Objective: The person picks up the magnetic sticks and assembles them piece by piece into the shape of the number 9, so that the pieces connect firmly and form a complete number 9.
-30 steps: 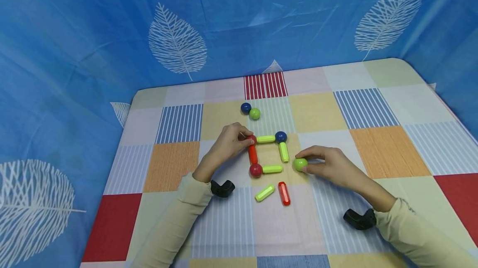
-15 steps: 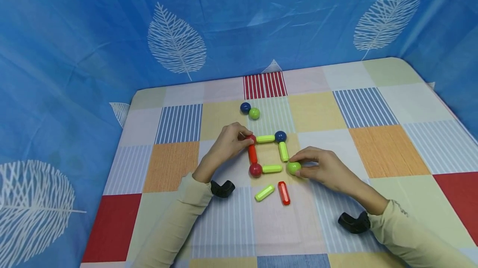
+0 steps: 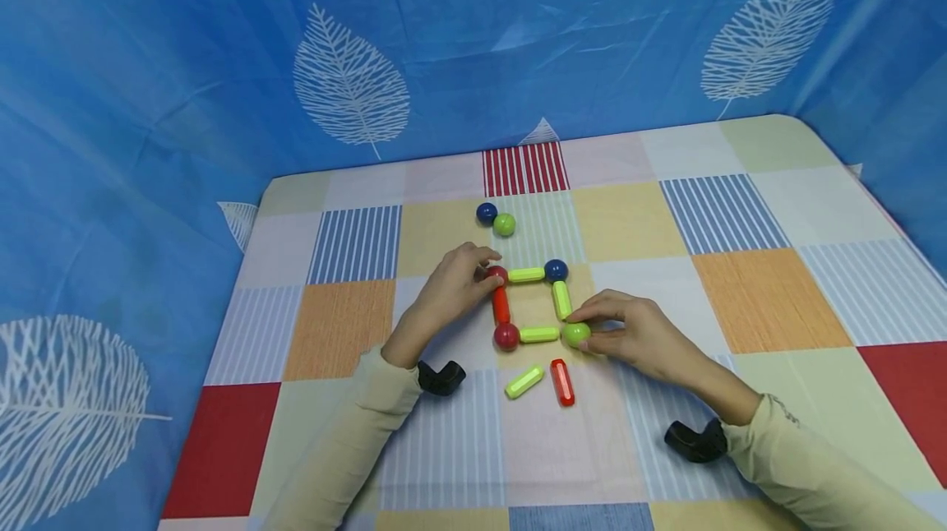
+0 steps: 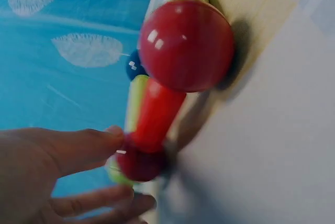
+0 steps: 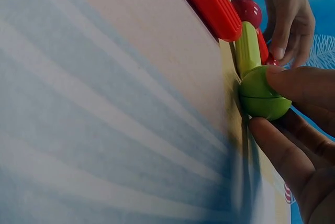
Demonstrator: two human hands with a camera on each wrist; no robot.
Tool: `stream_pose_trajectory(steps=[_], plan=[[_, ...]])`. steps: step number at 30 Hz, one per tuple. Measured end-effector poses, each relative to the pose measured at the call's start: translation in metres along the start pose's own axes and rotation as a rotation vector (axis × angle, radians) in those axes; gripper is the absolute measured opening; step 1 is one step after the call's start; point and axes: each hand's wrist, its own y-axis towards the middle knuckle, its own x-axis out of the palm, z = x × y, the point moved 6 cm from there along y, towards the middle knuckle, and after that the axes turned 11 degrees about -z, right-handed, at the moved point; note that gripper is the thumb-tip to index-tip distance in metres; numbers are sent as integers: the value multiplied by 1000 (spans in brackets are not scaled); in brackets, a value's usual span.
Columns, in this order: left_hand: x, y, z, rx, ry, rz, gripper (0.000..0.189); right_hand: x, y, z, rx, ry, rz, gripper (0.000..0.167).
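Pinching a green ball (image 3: pixel 575 335) between thumb and curled fingers of the right hand (image 3: pixel 649 335) and holding it against a yellow-green rod (image 3: pixel 539 334), just beside the right-side yellow-green rod (image 3: pixel 561 298), presumably as a corner joint; pinching the far red ball (image 3: pixel 499 274) likewise with the left hand (image 3: pixel 454 286), apparently to steady the left red rod (image 3: pixel 501 306)
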Motion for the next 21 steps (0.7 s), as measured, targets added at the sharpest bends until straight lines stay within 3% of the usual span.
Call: stream_pose_trajectory(steps=[4,10,12,15,21], plan=[[-3,-23,16,4,109,10,48,1,1,-1,-5,1,0,29],[24,-49,30,61,162,-125,48,-3,-1,-2,-18,-26,14,29],[33,-53,29,50,178,-161,50,-3,-1,-1,-16,-40,19,29],[40,-55,29,52,192,-165,45,-3,-1,0,-17,-40,20,29],[42,-57,29,69,163,-150,33,-2,-1,3,-20,-21,18,29]])
